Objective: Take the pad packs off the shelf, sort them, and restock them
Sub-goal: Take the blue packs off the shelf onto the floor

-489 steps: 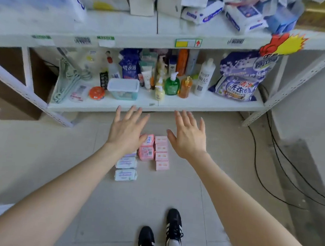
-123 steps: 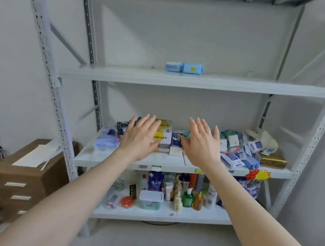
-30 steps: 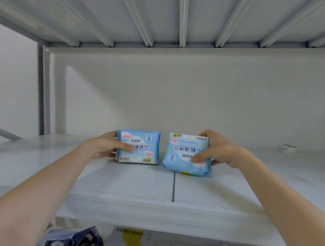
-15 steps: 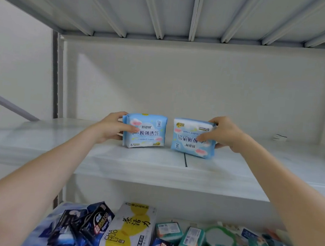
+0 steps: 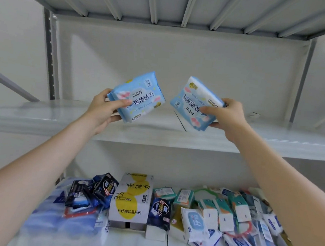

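2 light-blue pad packs in hand, both held in the air just above the upper shelf, touching nothing but fingers. Left pad pack gripped by left hand: thumb across the printed front, fingers behind, pack tilted. Right pad pack gripped by right hand: thumb on the front, fingers beneath, pack tilted, print upside down. Hands apart; packs near each other with a gap between. Small dark item at far right of the upper shelf, too small to identify. Lower shelf crowded: dark blue packs at left, white-and-yellow carton at centre, wet-wipe packs and teal-and-white packs at right.
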